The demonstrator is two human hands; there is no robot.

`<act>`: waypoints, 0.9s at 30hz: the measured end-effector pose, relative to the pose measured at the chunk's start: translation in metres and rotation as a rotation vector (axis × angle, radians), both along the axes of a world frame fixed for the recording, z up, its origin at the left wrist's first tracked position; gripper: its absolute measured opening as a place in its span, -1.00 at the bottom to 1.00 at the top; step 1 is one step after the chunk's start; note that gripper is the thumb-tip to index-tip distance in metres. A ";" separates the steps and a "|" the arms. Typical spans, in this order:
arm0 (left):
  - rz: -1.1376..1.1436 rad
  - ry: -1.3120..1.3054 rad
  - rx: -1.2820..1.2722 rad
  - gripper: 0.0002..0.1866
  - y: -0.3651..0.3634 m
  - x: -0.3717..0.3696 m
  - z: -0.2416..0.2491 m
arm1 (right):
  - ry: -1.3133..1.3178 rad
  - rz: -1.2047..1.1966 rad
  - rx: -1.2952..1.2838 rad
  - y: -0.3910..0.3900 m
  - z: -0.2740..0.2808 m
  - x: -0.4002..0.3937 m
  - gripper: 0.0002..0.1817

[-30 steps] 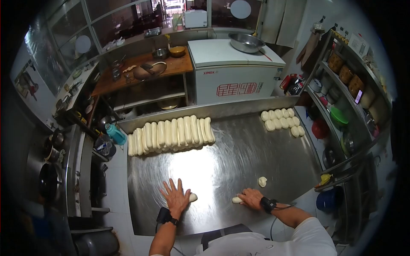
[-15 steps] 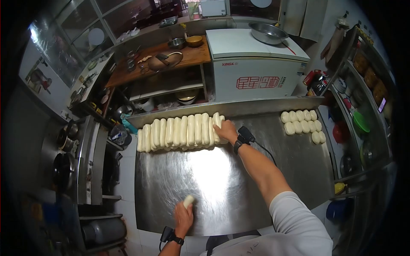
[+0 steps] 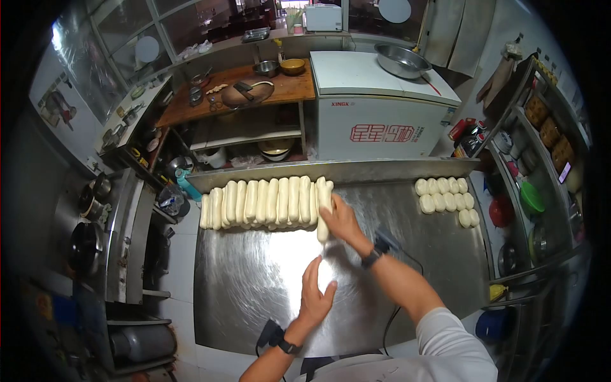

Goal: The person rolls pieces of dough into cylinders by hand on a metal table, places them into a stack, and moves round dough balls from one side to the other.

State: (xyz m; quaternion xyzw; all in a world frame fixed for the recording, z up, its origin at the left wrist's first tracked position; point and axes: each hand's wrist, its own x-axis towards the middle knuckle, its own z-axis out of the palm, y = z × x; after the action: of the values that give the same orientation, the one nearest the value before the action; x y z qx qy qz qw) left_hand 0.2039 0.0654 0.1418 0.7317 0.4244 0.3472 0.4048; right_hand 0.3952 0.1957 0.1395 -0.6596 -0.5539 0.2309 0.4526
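A long row of pale dough rolls (image 3: 261, 204), stacked side by side, lies along the back of the steel worktop (image 3: 242, 274). My right hand (image 3: 342, 221) has its fingers closed on a dough roll (image 3: 323, 216) at the row's right end. That roll sticks out nearer to me than its neighbours, and its upper end looks doubled. Below it my left hand (image 3: 316, 298) hovers over the worktop, fingers stretched and thumb apart, with no dough visible in it. Short round dough pieces (image 3: 443, 194) sit in rows at the back right.
A raised steel edge (image 3: 267, 175) runs behind the dough. Beyond stand a white chest freezer (image 3: 382, 121) with a metal basin (image 3: 403, 60) and a wooden table (image 3: 178, 111). Shelving (image 3: 509, 153) flanks the right, a stove (image 3: 124, 239) the left. A black cable (image 3: 396, 312) hangs by my right arm.
My right hand has drawn the end dough roll toward me. My left hand has moved up and right and opened; the short dough piece it held is no longer visible.
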 end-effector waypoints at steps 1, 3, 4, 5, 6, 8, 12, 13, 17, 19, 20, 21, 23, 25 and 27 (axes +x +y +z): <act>-0.018 0.004 -0.078 -0.27 -0.013 -0.004 -0.004 | -0.082 -0.022 0.062 0.027 -0.004 0.009 -0.40; -0.010 0.014 -0.144 -0.31 -0.034 -0.012 -0.013 | -0.171 -0.008 -0.007 0.079 -0.032 0.019 -0.41; 0.001 0.022 -0.217 -0.33 -0.043 -0.016 -0.021 | -0.266 0.005 -0.091 0.087 -0.037 0.017 -0.42; 0.008 0.032 -0.293 -0.34 -0.053 -0.021 -0.027 | -0.261 -0.002 -0.098 0.086 -0.044 0.015 -0.42; 0.023 0.044 -0.283 -0.35 -0.058 -0.027 -0.037 | -0.272 0.018 -0.117 0.081 -0.042 0.012 -0.42; 0.039 0.047 -0.293 -0.35 -0.059 -0.035 -0.042 | -0.321 -0.031 -0.118 0.048 -0.018 0.003 -0.46; -0.002 0.023 -0.275 -0.38 -0.060 -0.044 -0.067 | -0.183 -0.067 -0.235 -0.073 -0.029 0.044 -0.54; -0.001 0.007 -0.294 -0.40 -0.057 -0.042 -0.068 | -0.209 -0.072 -0.213 -0.113 -0.033 0.061 -0.57; -0.050 -0.052 -0.406 -0.41 -0.058 -0.024 -0.087 | -0.131 -0.362 -0.345 -0.231 -0.028 0.156 -0.62; -0.064 -0.041 -0.442 -0.40 -0.058 -0.004 -0.080 | -0.214 -0.534 -0.287 -0.270 -0.029 0.221 -0.59; -0.066 -0.025 -0.483 -0.40 -0.060 0.006 -0.076 | -0.247 -0.618 -0.290 -0.285 -0.030 0.252 -0.57; -0.080 -0.013 -0.480 -0.40 -0.061 0.014 -0.073 | -0.226 -0.691 -0.366 -0.295 -0.026 0.281 -0.54; -0.083 -0.008 -0.480 -0.42 -0.062 0.036 -0.071 | -0.195 -0.756 -0.435 -0.301 -0.024 0.339 -0.51; -0.068 -0.029 -0.503 -0.43 -0.070 0.056 -0.077 | -0.420 -0.830 -0.477 -0.297 -0.040 0.396 -0.42; -0.053 -0.056 -0.512 -0.44 -0.073 0.084 -0.078 | -0.462 -0.794 -0.440 -0.280 -0.063 0.452 -0.40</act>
State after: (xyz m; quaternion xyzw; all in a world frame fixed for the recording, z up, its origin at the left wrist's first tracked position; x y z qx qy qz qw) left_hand 0.2875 -0.0080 0.0634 0.6064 0.4676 0.2379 0.5975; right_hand 0.8474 -0.0839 0.0766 -0.9329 -0.2841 0.0004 0.2213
